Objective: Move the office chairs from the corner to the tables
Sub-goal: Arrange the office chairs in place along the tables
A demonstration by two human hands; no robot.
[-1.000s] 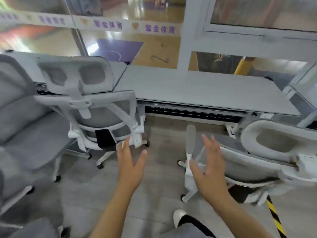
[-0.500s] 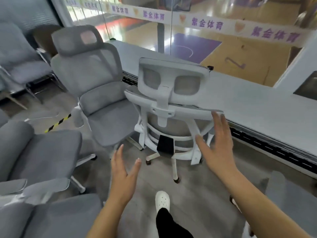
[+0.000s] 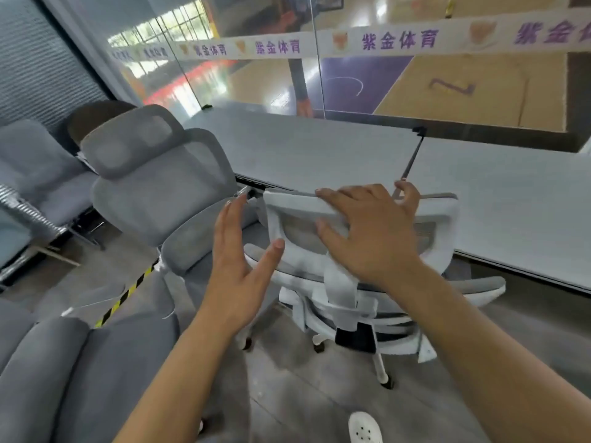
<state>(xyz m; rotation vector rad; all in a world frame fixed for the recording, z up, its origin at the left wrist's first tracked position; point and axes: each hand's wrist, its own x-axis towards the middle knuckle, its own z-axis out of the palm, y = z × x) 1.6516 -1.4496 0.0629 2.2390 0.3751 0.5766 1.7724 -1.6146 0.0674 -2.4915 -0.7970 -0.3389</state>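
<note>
A white-framed office chair (image 3: pixel 439 225) with a grey mesh headrest stands with its back to me, pushed against the grey tables (image 3: pixel 319 148). My right hand (image 3: pixel 374 231) grips the top of its headrest, fingers curled over the upper edge and thumb on the mesh. My left hand (image 3: pixel 236 266) hovers open just left of the headrest, fingers straight and thumb near its lower corner. Whether it touches the chair is unclear.
A grey high-back chair (image 3: pixel 160 193) stands close on the left, facing me. More grey chairs fill the lower left (image 3: pixel 64 378) and far left (image 3: pixel 32 161). Yellow-black tape (image 3: pixel 128 292) runs across the floor. A glass wall (image 3: pixel 383 84) rises behind the tables. My white shoe (image 3: pixel 364 428) is below.
I have stepped closer to the white-framed chair. My right hand has reached forward and taken hold of the headrest; my left hand has risen beside it, staying open.
</note>
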